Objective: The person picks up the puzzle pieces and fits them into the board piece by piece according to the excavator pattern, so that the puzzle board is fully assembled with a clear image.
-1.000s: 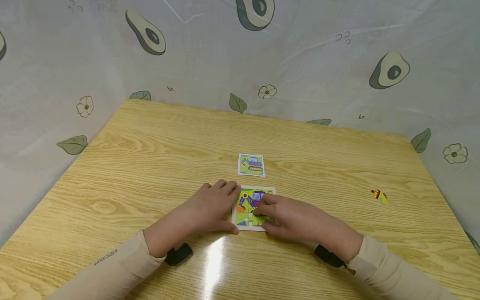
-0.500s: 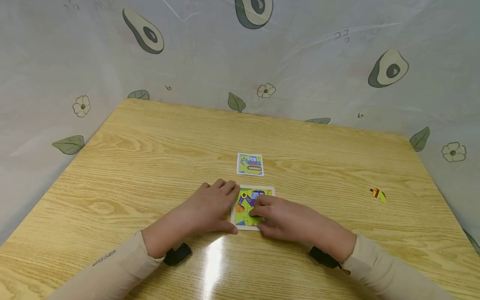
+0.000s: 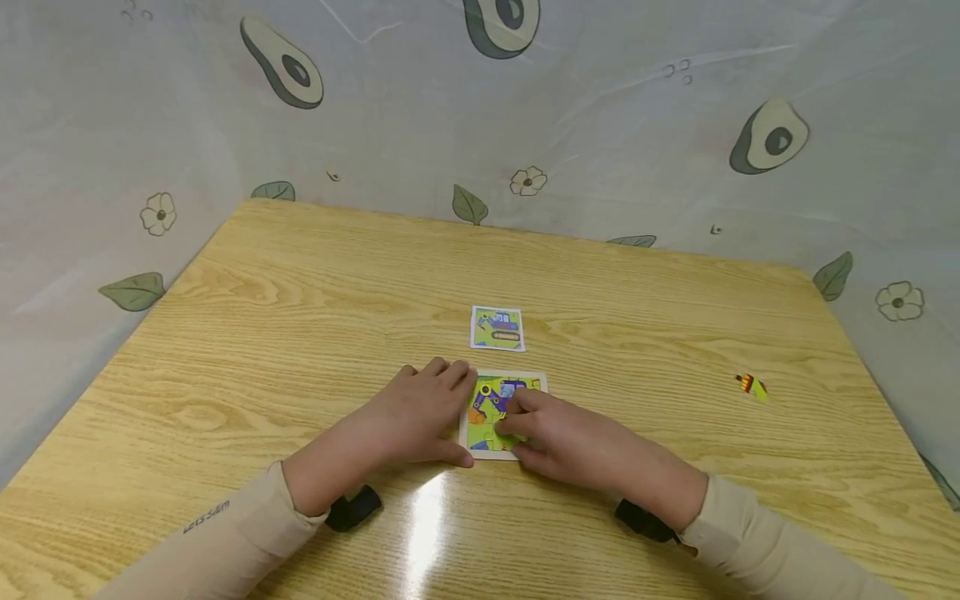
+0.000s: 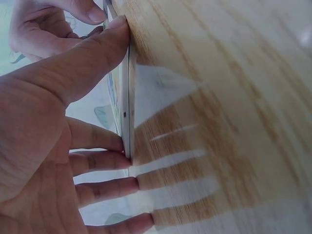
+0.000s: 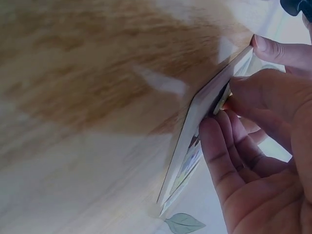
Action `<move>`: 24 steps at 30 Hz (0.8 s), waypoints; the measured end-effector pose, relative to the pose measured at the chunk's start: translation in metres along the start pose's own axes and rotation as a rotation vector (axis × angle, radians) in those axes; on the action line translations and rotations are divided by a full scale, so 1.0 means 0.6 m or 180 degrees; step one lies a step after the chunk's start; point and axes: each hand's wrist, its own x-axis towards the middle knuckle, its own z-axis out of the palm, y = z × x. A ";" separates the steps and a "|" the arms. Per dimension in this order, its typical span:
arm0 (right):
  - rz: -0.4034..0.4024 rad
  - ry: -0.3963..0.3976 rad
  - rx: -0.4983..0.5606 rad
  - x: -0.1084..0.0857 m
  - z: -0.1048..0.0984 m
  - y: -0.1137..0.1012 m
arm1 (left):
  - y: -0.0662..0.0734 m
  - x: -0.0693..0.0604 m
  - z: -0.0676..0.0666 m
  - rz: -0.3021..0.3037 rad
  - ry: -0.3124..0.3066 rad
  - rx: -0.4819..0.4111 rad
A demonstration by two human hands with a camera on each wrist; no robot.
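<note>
A small square jigsaw puzzle board (image 3: pixel 491 456) with a pale rim and a picture of a purple and yellow digger lies on the table. My left hand (image 3: pixel 426 417) rests along its left side, thumb at the near corner and fairly straight fingers on the table; the left wrist view shows them against the board's edge (image 4: pixel 125 114). Over the lower right part, my right hand (image 3: pixel 566 433) pinches a puzzle piece (image 5: pixel 222 100), seen tilted at the board's surface in the right wrist view. That hand hides much of the board's right half.
Just beyond the board lies a white-edged card (image 3: pixel 497 328) with a matching digger picture. A loose puzzle piece (image 3: pixel 752 387), red, yellow and green, sits far right on the wooden table (image 3: pixel 360 275). A patterned cloth (image 3: pixel 390 100) hangs behind the table.
My right hand has shifted slightly left over the board. The gap seen earlier near the board's lower middle now shows as joined pieces. My left hand stays at the edge.
</note>
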 end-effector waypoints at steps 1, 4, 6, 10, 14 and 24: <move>0.0006 0.0000 0.0022 0.000 0.000 0.000 | 0.000 0.000 0.000 0.0003 0.0005 -0.0001; 0.0035 -0.0030 0.0070 0.000 0.000 0.001 | 0.000 0.000 0.000 0.0011 0.0007 -0.0011; 0.0061 -0.0054 0.0093 0.000 -0.001 0.002 | 0.000 0.000 -0.001 0.0020 0.0011 0.0000; 0.0106 -0.0076 0.0113 -0.001 -0.002 0.002 | 0.001 0.001 -0.001 0.0027 0.0013 0.0006; 0.0142 -0.0059 0.0144 -0.003 -0.002 0.001 | 0.002 0.003 -0.001 0.0048 0.0027 0.0018; 0.0079 0.0114 0.0075 -0.004 0.004 -0.006 | 0.001 0.001 -0.001 0.0000 -0.0016 -0.0026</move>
